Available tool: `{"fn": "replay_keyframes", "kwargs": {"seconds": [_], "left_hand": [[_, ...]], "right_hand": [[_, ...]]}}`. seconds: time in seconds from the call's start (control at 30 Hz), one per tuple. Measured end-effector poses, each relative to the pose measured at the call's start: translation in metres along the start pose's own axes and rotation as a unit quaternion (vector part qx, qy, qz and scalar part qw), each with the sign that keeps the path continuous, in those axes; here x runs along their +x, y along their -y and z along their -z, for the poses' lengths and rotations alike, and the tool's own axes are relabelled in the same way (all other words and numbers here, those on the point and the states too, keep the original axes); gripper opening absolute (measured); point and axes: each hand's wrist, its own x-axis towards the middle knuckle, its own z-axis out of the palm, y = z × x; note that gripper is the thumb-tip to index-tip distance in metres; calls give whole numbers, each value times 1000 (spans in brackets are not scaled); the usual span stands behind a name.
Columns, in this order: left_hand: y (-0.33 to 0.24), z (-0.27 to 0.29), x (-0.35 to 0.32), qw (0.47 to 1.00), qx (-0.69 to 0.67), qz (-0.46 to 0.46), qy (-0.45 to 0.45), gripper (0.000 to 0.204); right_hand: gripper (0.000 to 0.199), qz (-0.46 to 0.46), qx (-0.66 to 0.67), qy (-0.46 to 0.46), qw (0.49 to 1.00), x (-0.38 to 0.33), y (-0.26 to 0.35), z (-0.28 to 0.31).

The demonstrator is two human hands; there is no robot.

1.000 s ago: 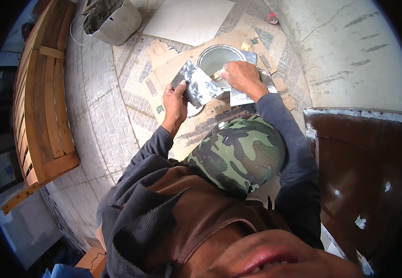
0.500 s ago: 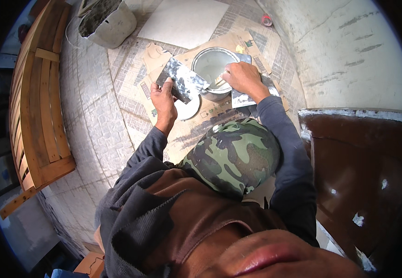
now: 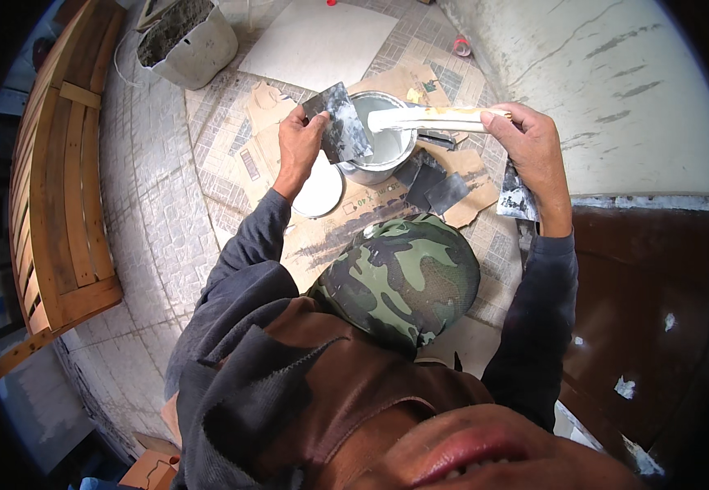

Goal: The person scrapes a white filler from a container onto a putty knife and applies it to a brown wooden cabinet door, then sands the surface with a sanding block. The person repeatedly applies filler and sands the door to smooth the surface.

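My left hand (image 3: 299,147) grips a dark flat putty blade (image 3: 336,126) smeared with white paste and tilted at the bucket's left rim. My right hand (image 3: 528,139) is closed round the end of a flat stick (image 3: 436,119) coated in white paste. The stick lies level across the bucket (image 3: 399,157), its coated end above the opening. Pale paste shows inside. Below my right palm hangs a second smeared blade (image 3: 516,194), seemingly held by the same hand, though its grip is hidden. A round white lid (image 3: 319,189) lies left of the bucket.
Dark flat blades (image 3: 446,193) lie on cardboard (image 3: 371,204) by the bucket. A pale square board (image 3: 318,41) and a tub of grey mortar (image 3: 207,49) stand farther off. A slatted wooden bench (image 3: 77,188) is left; a patched wall (image 3: 608,98) and brown panel (image 3: 640,286) are right.
My right hand has lifted the stick out of the bucket and drawn it up and right, the smeared blade moving along. My left hand has brought its blade slightly right and up.
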Motion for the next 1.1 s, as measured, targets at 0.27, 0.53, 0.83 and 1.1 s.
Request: {"fn": "replay_keyframes", "kwargs": {"seconds": [0.27, 0.53, 0.83, 1.1], "left_hand": [[-7, -29, -9, 999, -39, -10, -10, 11], [-23, -44, -27, 962, 209, -163, -73, 20], [-18, -41, 3, 994, 100, -40, -24, 17], [-20, -24, 41, 891, -378, 244, 57, 23]], "right_hand": [[27, -30, -69, -40, 996, -23, -8, -19], [29, 22, -161, -38, 986, -24, 3, -51], [44, -42, -115, -1, 993, 15, -55, -95], [76, -495, 314, -37, 809, -89, -186, -103]]}}
